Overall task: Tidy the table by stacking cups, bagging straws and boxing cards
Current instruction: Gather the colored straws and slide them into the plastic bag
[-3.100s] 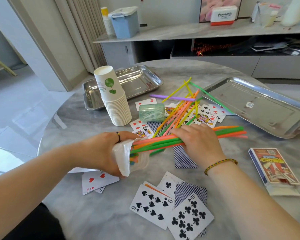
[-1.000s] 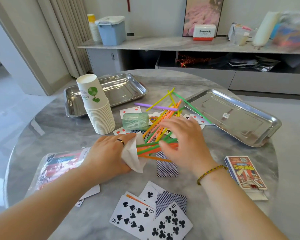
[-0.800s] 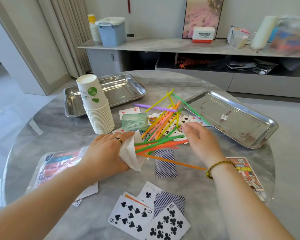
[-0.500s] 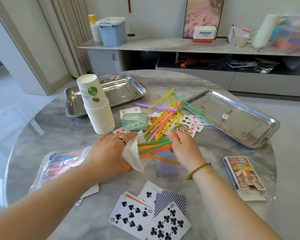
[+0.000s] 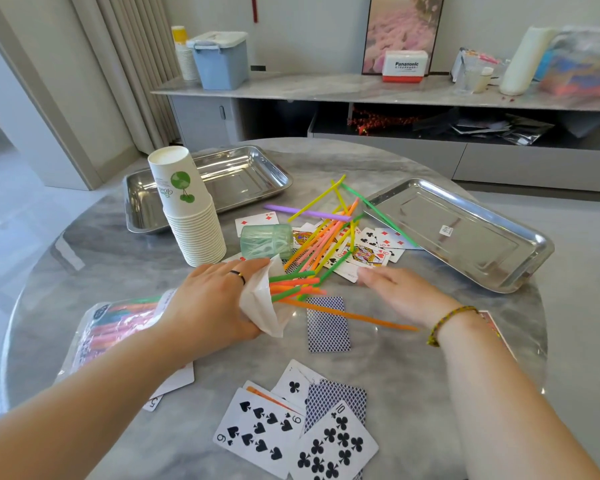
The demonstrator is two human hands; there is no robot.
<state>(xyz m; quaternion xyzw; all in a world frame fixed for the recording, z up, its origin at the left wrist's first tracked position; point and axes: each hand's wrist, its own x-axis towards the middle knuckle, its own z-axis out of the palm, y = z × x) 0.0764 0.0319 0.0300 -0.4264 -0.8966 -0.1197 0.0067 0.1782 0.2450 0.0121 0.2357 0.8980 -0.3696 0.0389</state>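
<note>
Toward the table's left edge the bag lies flat. Your left hand grips its white mouth, where green and orange straws stick out. Nearer the far edge stands the cup stack. At the table's centre, loose straws cross scattered cards. Your right hand is spread, holding nothing, fingertips by a card.
</note>
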